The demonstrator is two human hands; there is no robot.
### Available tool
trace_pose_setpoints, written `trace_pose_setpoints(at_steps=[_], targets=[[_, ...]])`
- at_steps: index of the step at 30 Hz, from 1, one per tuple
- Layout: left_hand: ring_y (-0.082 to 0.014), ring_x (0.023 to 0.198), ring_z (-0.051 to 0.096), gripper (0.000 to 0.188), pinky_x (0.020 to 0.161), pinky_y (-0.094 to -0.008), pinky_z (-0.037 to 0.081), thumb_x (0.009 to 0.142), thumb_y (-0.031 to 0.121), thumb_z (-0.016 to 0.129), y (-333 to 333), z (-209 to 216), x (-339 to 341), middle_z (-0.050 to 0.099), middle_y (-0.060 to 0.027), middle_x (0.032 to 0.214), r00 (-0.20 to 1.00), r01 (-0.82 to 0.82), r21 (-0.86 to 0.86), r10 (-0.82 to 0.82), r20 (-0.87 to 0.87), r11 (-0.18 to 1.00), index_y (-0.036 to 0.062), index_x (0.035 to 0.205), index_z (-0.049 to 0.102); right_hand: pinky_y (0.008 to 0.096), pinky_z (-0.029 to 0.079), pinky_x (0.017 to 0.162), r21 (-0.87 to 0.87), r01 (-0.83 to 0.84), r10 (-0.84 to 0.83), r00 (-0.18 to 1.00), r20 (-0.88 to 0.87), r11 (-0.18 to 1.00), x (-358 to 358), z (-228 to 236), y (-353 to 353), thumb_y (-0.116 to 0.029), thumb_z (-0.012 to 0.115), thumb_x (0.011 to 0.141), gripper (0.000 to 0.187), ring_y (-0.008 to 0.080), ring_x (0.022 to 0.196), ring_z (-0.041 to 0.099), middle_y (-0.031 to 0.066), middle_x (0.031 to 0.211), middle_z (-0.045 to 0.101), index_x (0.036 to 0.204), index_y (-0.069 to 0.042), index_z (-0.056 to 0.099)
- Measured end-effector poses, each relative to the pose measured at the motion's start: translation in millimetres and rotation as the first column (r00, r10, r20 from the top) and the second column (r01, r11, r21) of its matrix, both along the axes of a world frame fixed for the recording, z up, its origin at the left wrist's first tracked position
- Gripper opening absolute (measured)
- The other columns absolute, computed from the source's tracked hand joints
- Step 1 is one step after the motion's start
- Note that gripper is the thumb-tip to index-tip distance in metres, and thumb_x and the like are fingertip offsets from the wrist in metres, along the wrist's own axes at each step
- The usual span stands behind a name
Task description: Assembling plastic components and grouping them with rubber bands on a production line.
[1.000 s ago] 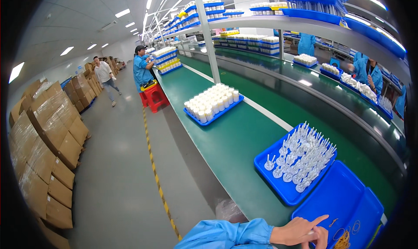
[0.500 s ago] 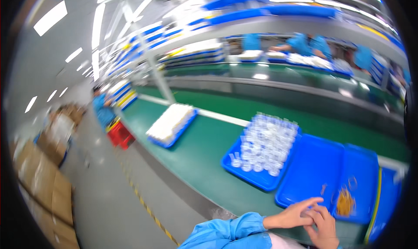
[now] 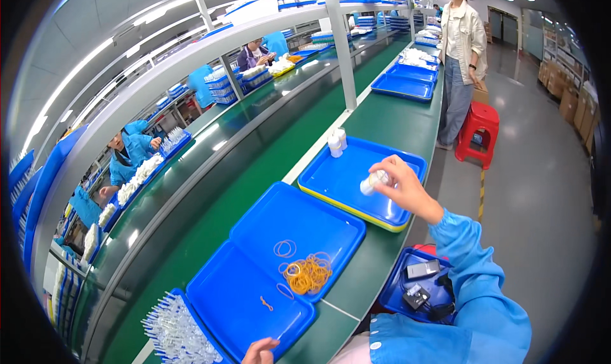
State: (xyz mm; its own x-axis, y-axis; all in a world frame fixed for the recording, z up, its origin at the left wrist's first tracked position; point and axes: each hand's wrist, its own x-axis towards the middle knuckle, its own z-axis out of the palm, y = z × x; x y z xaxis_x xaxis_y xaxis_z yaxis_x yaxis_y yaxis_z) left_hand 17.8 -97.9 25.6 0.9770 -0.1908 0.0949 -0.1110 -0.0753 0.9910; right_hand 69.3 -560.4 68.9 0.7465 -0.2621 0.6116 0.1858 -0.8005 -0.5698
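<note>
My right hand (image 3: pixel 407 187) is closed on a small bundle of white plastic cylinders (image 3: pixel 370 184), held above a blue tray (image 3: pixel 340 173). Two similar white pieces (image 3: pixel 336 143) stand upright at that tray's far left corner. Only part of my left hand (image 3: pixel 259 351) shows at the lower edge, its fingers loosely bent and apart with nothing visible in them. It is by the near edge of another blue tray (image 3: pixel 235 294), where one twisted rubber band (image 3: pixel 266 303) lies. A pile of orange rubber bands (image 3: pixel 307 273) rests in the adjoining blue tray (image 3: pixel 286 214).
Many clear plastic pieces (image 3: pixel 172 329) fill a tray at lower left. A blue bin (image 3: pixel 391 294) with a charger sits below the bench edge. Beyond, a person (image 3: pixel 459 58) stands near a red stool (image 3: pixel 478 131). Co-workers (image 3: pixel 133 154) sit across the green belt (image 3: pixel 254 192).
My view has swung to the right. My hands, close together before, are now apart; the right has reached out over the far tray with the white bundle in it.
</note>
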Motion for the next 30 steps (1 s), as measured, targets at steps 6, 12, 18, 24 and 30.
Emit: trace_pose_setpoints(at_steps=[6,12,18,24,30], targets=[[-0.019,0.089,0.061,0.026,0.084,-0.0311,0.049,0.097,0.019,0.056,0.2,10.3,24.2,0.065,-0.01,0.095,0.97,-0.236,0.055,0.239,-0.049,0.97,-0.0034,0.107,0.064,0.0395,0.051,0.075,-0.064,-0.012,0.005,0.995,-0.102,0.998,131.0,-16.2,-25.7,-0.012,0.067,0.08,0.032,0.0315,0.085,0.06,0.0141,0.099,0.053,0.111,-0.011,0.062],[-0.0176,0.088,0.06,0.025,0.081,-0.0302,0.048,0.097,0.019,0.058,-9.4,10.6,38.1,0.065,-0.0081,0.094,0.947,-0.308,0.056,0.312,-0.079,0.95,-0.0026,0.105,0.065,0.0459,0.049,0.081,-0.304,0.016,-0.06,0.989,-0.138,0.952,215.7,-35.3,-45.1,-0.016,0.069,0.078,0.034,0.0368,0.093,0.061,0.0152,0.105,0.054,0.11,-0.009,0.059],[-0.0174,0.088,0.061,0.025,0.08,-0.0297,0.048,0.096,0.022,0.06,-4.1,7.7,28.7,0.066,-0.0074,0.094,0.941,-0.334,0.052,0.336,-0.047,0.941,-0.0011,0.105,0.065,0.0438,0.05,0.081,-0.256,0.07,-0.093,0.993,-0.077,0.964,208.4,-22.3,-42.4,-0.017,0.07,0.077,0.034,0.0341,0.096,0.061,0.013,0.107,0.054,0.109,-0.009,0.062],[-0.0166,0.089,0.06,0.027,0.081,-0.0295,0.048,0.096,0.022,0.059,18.5,20.5,-17.3,0.066,-0.0088,0.095,0.913,-0.408,0.0,0.408,-0.015,0.913,-0.0014,0.108,0.065,0.0368,0.05,0.074,-0.165,0.061,-0.052,0.997,0.063,0.984,166.9,7.7,-19.7,-0.018,0.069,0.08,0.025,0.0253,0.085,0.062,0.0076,0.096,0.058,0.103,-0.011,0.064],[-0.0236,0.093,0.062,0.04,0.084,-0.0351,0.047,0.092,0.036,0.059,90.3,-10.6,-91.1,0.065,-0.0116,0.095,0.851,-0.514,0.233,0.458,0.256,0.825,-0.0026,0.102,0.065,0.034,0.05,0.072,-0.14,-0.093,0.122,0.968,0.218,0.986,116.3,20.8,44.6,-0.012,0.067,0.082,0.022,0.0237,0.078,0.062,0.0098,0.092,0.064,0.103,-0.006,0.066]])
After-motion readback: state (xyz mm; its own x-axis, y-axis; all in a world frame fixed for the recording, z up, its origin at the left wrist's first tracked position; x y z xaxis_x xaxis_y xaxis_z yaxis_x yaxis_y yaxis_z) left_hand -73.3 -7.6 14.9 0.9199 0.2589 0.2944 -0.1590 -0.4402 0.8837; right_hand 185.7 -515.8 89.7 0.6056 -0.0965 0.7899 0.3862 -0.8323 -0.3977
